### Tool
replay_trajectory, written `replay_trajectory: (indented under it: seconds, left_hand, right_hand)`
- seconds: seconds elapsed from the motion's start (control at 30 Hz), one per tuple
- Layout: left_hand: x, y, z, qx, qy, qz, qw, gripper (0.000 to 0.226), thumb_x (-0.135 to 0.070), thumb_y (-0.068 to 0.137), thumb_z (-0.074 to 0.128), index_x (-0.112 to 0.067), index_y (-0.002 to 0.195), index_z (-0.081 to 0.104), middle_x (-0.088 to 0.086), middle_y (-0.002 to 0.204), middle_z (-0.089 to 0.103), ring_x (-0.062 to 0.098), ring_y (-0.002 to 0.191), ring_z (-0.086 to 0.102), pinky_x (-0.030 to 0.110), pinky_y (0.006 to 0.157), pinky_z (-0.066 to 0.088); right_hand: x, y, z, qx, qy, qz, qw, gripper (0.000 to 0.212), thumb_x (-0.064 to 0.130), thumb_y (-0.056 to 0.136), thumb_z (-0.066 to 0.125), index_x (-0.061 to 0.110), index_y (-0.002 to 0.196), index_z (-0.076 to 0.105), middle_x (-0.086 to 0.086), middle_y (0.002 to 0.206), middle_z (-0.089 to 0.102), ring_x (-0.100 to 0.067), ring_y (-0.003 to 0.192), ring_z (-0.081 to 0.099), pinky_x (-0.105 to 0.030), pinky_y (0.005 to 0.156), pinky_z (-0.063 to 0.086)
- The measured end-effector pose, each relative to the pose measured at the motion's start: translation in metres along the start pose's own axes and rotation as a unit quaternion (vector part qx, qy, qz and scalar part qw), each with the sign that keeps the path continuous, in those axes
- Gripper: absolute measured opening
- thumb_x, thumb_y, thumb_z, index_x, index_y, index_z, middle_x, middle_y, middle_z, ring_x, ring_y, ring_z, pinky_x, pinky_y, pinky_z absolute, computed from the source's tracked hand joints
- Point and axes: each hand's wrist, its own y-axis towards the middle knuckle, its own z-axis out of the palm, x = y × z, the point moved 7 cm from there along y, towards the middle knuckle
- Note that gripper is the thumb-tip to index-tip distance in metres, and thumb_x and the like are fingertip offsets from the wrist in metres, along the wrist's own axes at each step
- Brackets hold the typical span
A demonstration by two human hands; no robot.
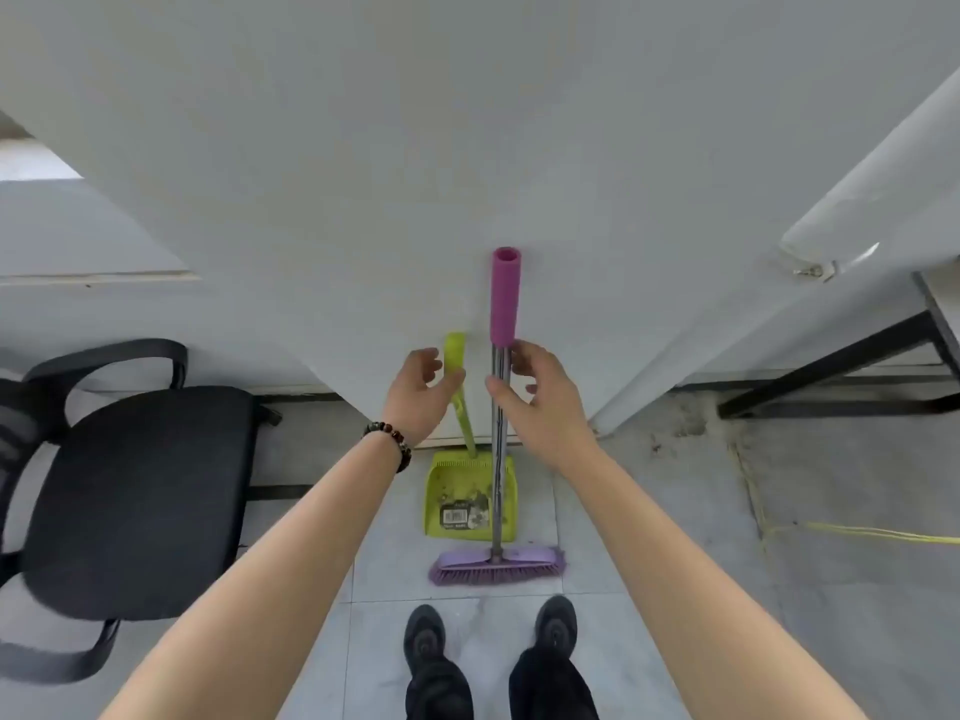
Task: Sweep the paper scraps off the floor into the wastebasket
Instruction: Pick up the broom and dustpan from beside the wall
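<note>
— What's on your feed, starting from the left?

— A black chair (140, 491) at the left edge, out of my way. Then my left hand (423, 392), centre frame, curled loosely round the top of the green dustpan (457, 491) handle. The thumb lies across the front and the fingers are curled at its left side. A narrow gap shows, so it's a light hold rather than a firm one. The pan itself stands on the floor (649, 537) below, leaning on the wall (363, 200).

— And the broom (497, 459)?

— Just right of the pan, upright against the wall. Its purple head (496, 563) sits on the floor at lower centre, ahead of my shoes (426, 641). My right hand (545, 402) is half closed round the metal shaft, just under the pink grip (505, 296). The thumb is on the near side and the fingers (521, 351) hook round the far side.

— How will it handle?

— Light and stiff, I'd judge, being a thin tube with a plastic head. Bare metal may be slick, so I'd put one hand up on the pink sleeve and one lower for sweeping. The pan looks like light, hard plastic, and its handle is the place to take it.

— Scraps? Wastebasket?

— Neither is in view. At the far right there's a yellow cord (857, 535) on the floor, and I'd keep the bristles off it.
</note>
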Motion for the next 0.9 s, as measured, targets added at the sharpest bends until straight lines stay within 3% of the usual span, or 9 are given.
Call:
replay_trajectory:
  seconds: [0.07,0.13,0.23,0.37,0.43,0.53,0.67,0.77,0.9]
  left_hand:
    - [-0.012,0.010,0.003,-0.003,-0.009,0.028,1.000,0.046,-0.034,0.093,0.063,-0.015,0.133,0.051,0.000,0.126,0.060,0.016,0.118,0.056,0.031,0.100,0.046]
    - [-0.020,0.012,0.006,0.002,-0.010,0.031,0.999,0.040,-0.031,0.095,0.061,-0.013,0.129,0.053,0.001,0.118,0.063,0.017,0.110,0.060,0.028,0.092,0.048]
    - [-0.016,-0.003,0.009,-0.005,0.068,0.055,0.996,0.026,-0.033,0.096,0.059,-0.017,0.116,0.054,-0.003,0.092,0.061,0.014,0.080,0.059,0.026,0.069,0.047]
    - [0.000,-0.039,0.005,-0.011,0.058,0.057,0.997,0.031,-0.033,0.096,0.059,-0.002,0.097,0.056,0.003,0.074,0.050,0.009,0.058,0.045,0.012,0.047,0.040]
    - [0.008,-0.053,0.004,-0.009,0.051,0.039,0.998,0.034,-0.034,0.095,0.061,-0.002,0.086,0.053,0.002,0.069,0.043,0.008,0.054,0.038,0.013,0.048,0.036]
    - [0.017,-0.069,0.006,0.012,0.069,0.017,0.997,0.037,-0.040,0.094,0.060,-0.009,0.080,0.047,0.002,0.068,0.040,0.015,0.059,0.037,0.026,0.055,0.033]
    - [0.027,-0.079,0.010,0.044,0.075,0.018,0.996,0.049,-0.049,0.093,0.058,0.000,0.094,0.052,0.005,0.075,0.048,0.018,0.066,0.045,0.030,0.059,0.038]
    - [0.036,-0.084,0.010,0.043,0.004,0.005,0.999,0.046,-0.050,0.092,0.059,-0.005,0.103,0.057,0.001,0.085,0.056,0.015,0.071,0.050,0.028,0.061,0.041]
    - [0.040,-0.097,0.027,0.102,-0.025,0.009,0.994,0.034,-0.050,0.090,0.063,-0.016,0.094,0.061,0.000,0.089,0.061,0.016,0.077,0.054,0.034,0.070,0.050]
  right_hand:
    - [0.004,0.005,0.000,-0.008,0.005,-0.004,1.000,0.043,0.036,0.092,0.061,0.029,0.133,0.050,0.013,0.121,0.059,0.000,0.108,0.056,-0.011,0.085,0.040]
    - [0.005,0.006,-0.001,-0.009,0.020,0.005,1.000,0.036,0.030,0.095,0.059,0.028,0.130,0.053,0.013,0.118,0.062,0.001,0.106,0.058,-0.014,0.085,0.042]
    - [0.004,-0.003,-0.002,-0.009,0.032,0.012,0.999,0.027,0.025,0.093,0.060,0.031,0.118,0.053,0.011,0.110,0.062,-0.001,0.099,0.059,-0.018,0.084,0.046]
    - [-0.006,-0.032,0.004,0.007,0.037,0.051,0.998,0.016,0.017,0.089,0.055,0.028,0.086,0.044,0.004,0.076,0.049,-0.012,0.065,0.047,-0.024,0.061,0.041]
    - [-0.013,-0.052,0.010,0.028,0.061,0.074,0.995,0.018,0.016,0.094,0.051,0.025,0.081,0.041,0.005,0.070,0.042,-0.012,0.061,0.039,-0.025,0.058,0.037]
    - [-0.018,-0.074,0.006,0.011,0.078,0.091,0.993,0.010,0.021,0.099,0.049,0.015,0.092,0.046,0.001,0.074,0.045,-0.011,0.063,0.041,-0.025,0.059,0.038]
    - [-0.018,-0.104,-0.010,-0.044,0.087,0.107,0.989,0.004,0.021,0.101,0.049,0.018,0.099,0.047,0.008,0.078,0.048,-0.002,0.064,0.045,-0.016,0.063,0.041]
    - [-0.026,-0.139,-0.034,-0.120,0.073,0.124,0.982,0.007,0.020,0.100,0.050,0.022,0.096,0.045,0.009,0.078,0.049,0.004,0.064,0.044,-0.011,0.065,0.040]
    - [-0.046,-0.216,-0.071,-0.249,0.075,0.180,0.949,0.015,0.022,0.096,0.058,0.023,0.086,0.046,-0.002,0.082,0.053,-0.025,0.081,0.056,-0.032,0.076,0.046]
